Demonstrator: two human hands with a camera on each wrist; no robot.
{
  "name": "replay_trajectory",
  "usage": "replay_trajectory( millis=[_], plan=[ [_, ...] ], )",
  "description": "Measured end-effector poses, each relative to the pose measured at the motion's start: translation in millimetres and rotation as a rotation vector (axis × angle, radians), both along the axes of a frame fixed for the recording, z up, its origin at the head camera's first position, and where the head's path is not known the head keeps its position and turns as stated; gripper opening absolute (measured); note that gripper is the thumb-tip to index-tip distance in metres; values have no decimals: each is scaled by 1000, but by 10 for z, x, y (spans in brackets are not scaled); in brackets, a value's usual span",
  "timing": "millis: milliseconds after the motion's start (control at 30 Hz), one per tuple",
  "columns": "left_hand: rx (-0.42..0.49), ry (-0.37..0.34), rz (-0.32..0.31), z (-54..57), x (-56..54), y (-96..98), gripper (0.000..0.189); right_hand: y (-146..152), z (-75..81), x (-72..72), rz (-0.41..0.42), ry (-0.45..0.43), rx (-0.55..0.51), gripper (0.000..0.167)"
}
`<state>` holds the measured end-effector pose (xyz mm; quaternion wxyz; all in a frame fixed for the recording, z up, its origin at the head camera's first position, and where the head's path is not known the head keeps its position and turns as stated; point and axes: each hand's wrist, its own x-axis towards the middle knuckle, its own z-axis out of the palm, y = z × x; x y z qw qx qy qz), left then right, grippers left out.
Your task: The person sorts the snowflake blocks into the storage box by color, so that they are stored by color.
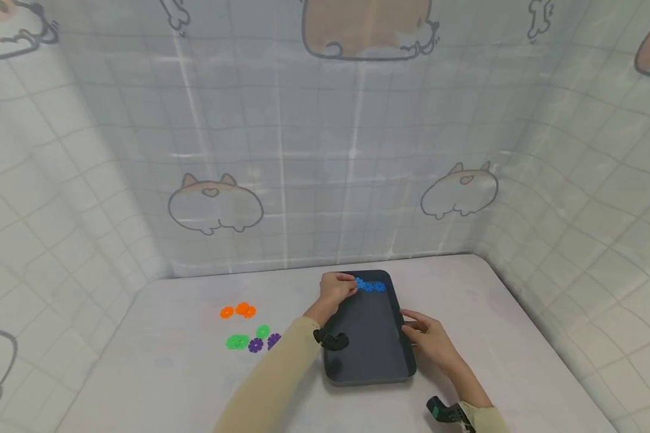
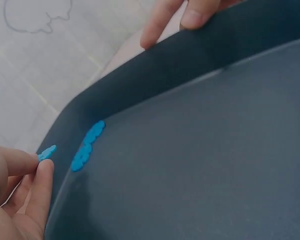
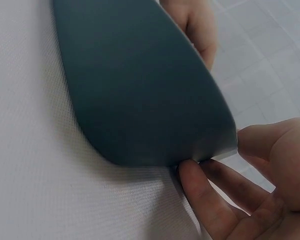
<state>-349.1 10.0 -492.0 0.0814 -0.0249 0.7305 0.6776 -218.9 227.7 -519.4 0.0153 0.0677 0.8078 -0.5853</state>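
Note:
A dark grey rectangular tray (image 1: 368, 343) lies on the table. Along its far end is a short row of blue flower-shaped plastic discs (image 2: 87, 145). My left hand (image 1: 338, 287) is over the far left corner of the tray, pinching another blue disc (image 2: 48, 152) between thumb and fingertips, just beside the row. At the tray's right side, my right hand (image 1: 430, 340) holds the wall; in the right wrist view the thumb is at the rim and the fingertips (image 3: 192, 175) touch the lower edge.
Left of the tray, several loose discs lie on the white table (image 1: 173, 373): orange discs (image 1: 242, 309) farther back, green discs (image 1: 237, 341) and purple discs (image 1: 256, 345) nearer. My left forearm partly covers a purple one. A patterned curtain (image 1: 325, 156) surrounds the table's back and sides.

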Motion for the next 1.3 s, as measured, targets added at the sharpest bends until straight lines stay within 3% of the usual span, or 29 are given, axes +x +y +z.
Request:
replay_trajectory(
  millis=[333, 633, 1033, 1300],
  plan=[
    [-33, 14, 27, -76, -43, 18, 20, -8, -8, -11, -21, -7, -9, 42],
    [-109, 14, 89, -166, -61, 70, 15, -19, -41, -10, -14, 4, 2, 41],
    [-176, 46, 90, -253, -72, 132, 16, 32, -77, -3, -22, 8, 0, 41],
    [-304, 84, 120, -299, -120, 151, 18, 49, -86, -34, -13, -1, -32, 40]
  ],
)
